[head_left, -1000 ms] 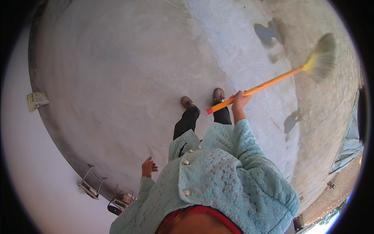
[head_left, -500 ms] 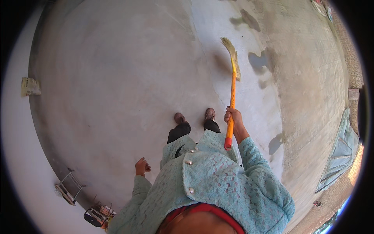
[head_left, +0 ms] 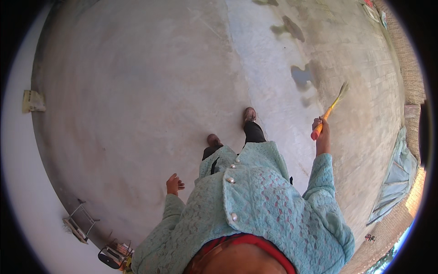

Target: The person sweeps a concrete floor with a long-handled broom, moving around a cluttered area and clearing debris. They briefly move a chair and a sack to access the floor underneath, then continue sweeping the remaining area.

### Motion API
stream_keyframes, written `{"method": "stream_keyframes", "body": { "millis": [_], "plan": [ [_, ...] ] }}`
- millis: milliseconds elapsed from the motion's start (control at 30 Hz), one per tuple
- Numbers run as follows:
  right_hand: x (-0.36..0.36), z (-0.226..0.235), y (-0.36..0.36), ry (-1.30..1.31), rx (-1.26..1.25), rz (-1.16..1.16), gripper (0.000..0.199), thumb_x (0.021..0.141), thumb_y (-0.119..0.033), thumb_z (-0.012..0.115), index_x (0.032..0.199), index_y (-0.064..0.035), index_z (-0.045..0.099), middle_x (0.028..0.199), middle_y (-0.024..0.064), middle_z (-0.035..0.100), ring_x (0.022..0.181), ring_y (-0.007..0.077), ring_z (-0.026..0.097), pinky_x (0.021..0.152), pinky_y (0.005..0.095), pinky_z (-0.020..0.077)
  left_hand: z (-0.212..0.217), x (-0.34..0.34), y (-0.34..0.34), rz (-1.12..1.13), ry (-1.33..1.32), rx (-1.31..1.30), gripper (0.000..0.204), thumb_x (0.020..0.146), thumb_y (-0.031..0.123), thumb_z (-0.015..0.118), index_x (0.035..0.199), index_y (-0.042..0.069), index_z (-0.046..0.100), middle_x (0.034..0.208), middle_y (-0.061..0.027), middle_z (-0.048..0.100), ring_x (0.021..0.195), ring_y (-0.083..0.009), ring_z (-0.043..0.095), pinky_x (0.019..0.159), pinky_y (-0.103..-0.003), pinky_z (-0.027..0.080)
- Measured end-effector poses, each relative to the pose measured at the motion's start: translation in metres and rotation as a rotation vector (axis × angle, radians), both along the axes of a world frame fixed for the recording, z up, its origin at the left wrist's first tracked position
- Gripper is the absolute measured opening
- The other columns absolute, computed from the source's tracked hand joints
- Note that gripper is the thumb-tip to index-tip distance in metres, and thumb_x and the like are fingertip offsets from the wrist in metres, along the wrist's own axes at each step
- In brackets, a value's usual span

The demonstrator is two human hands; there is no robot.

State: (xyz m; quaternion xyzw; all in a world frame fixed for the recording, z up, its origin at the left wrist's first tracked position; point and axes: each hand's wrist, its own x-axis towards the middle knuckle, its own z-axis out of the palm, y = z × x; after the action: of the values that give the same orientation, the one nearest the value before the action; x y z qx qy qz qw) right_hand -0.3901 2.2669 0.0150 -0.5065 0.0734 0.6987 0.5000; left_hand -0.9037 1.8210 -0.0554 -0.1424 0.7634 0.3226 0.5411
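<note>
Seen from above, a person's right hand [head_left: 320,125] grips an orange-handled broom [head_left: 329,112] raised off the concrete floor [head_left: 137,91], left hand [head_left: 174,184] loose and empty; lowering the bristles flat would likely sweep best.

right hand [head_left: 319,125] clenched, left hand [head_left: 174,184] loose
</note>
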Motion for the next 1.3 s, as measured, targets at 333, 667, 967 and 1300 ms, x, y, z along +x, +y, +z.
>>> {"method": "stream_keyframes", "body": {
  "millis": [333, 667, 967, 1300],
  "plan": [
    [-0.080, -0.167, 0.073, 0.341, -0.401, 0.333, 0.015, 0.078, -0.003, 0.045, 0.067, -0.0068, 0.035, 0.051, 0.0001, 0.039, 0.042, 0.0094, 0.042, 0.038, 0.0204, 0.0395, 0.048, 0.063, 0.009, -0.115, 0.058, -0.178, 0.045, 0.080, 0.012, 0.045, 0.123, 0.003, 0.038, 0.068, -0.0072, 0.052, 0.053, -0.0181, 0.055, 0.045, -0.032, 0.048],
    [-0.135, -0.024, 0.102, 0.669, -0.209, 0.889, 0.039, 0.075, 0.005, 0.047, 0.109, -0.0104, 0.034, 0.062, 0.0029, 0.042, 0.041, 0.0081, 0.038, 0.035, 0.0201, 0.0347, 0.079, 0.032, 0.202, -0.218, 0.150, -0.040, 0.043, 0.081, 0.012, 0.046, 0.123, 0.004, 0.039, 0.069, -0.0066, 0.052, 0.053, -0.0165, 0.055, 0.049, -0.032, 0.049],
    [-0.028, 0.022, 0.151, 0.034, 0.012, 0.705, 0.071, 0.073, 0.005, 0.045, 0.134, -0.0164, 0.015, 0.061, 0.0045, 0.041, 0.041, 0.0088, 0.037, 0.036, 0.0209, 0.0329, 0.098, 0.038, 0.216, -0.123, 0.236, -0.123, 0.043, 0.081, 0.011, 0.044, 0.123, 0.004, 0.038, 0.067, -0.0063, 0.052, 0.051, -0.0152, 0.053, 0.045, -0.028, 0.048],
    [-0.057, -0.126, 0.263, 0.061, -0.372, 0.453, 0.009, 0.076, -0.001, 0.040, 0.068, -0.0039, 0.037, 0.053, 0.0024, 0.042, 0.040, 0.0114, 0.040, 0.037, 0.0211, 0.0391, -0.024, 0.044, 0.002, -0.961, 0.537, 0.024, 0.045, 0.080, 0.015, 0.047, 0.124, 0.006, 0.039, 0.068, -0.0080, 0.052, 0.054, -0.0205, 0.054, 0.050, -0.037, 0.049]
  ]
}}
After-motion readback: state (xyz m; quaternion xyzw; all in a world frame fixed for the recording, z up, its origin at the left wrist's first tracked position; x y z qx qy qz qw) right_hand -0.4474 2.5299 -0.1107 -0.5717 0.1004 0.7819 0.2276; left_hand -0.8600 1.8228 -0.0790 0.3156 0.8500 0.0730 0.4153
